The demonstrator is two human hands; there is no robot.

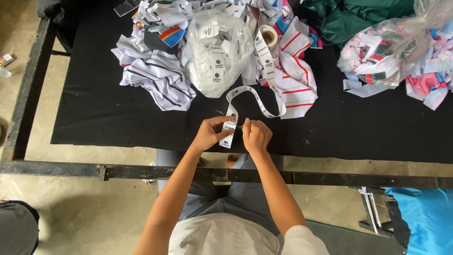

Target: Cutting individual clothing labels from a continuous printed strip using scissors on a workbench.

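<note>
White woven label tape (245, 94) at frame centre: left hand (207, 134) pinches its end, right hand (256, 136) grips a small dark tool (239, 127), seemingly mid-snip. Next cut probably needs lining up between labels.

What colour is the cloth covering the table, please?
Black, seen in the head view: the black table cloth.

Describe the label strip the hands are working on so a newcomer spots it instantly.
Start at the black cloth covering the table. At its near edge, the left hand and right hand pinch a white label strip that loops back to a roll. Unlike the striped fabric scraps behind, it is one narrow continuous ribbon.
</note>
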